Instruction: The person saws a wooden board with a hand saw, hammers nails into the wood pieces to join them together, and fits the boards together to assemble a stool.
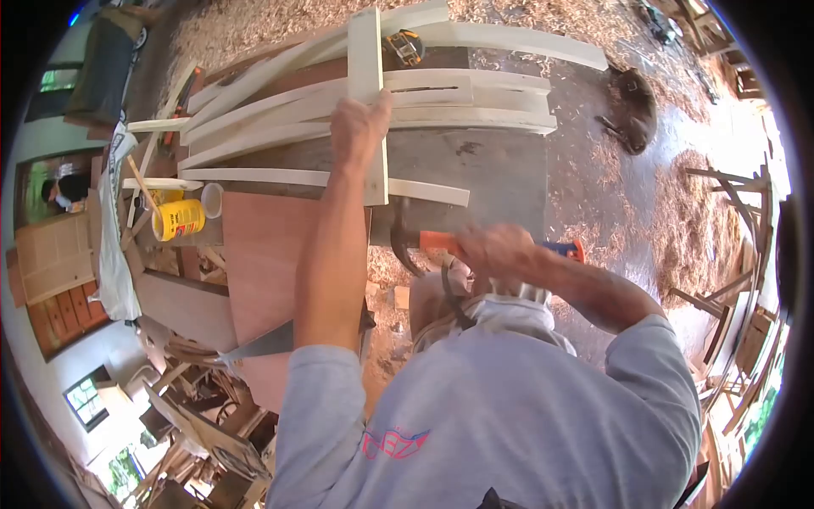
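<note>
My left hand (359, 131) is closed around the edge of a short pale wooden board (365, 55), which lies crosswise over several long wooden strips (288, 110). In my right hand (496, 250) is a claw hammer (437, 242) with an orange and blue handle; its dark head points left, below the lower end of the board. A yellow and black tape measure (404, 48) rests among the strips, just right of the board's upper part. One more thin strip (428, 192) passes near the board's lower end.
A yellow tub (178, 219) with a stick in it stands at the left, beside a reddish-brown panel (263, 229). Wood shavings (526, 17) cover much of the floor. A dark brown thing (632, 110) lies at the right. Scrap wood (229, 441) is piled lower left.
</note>
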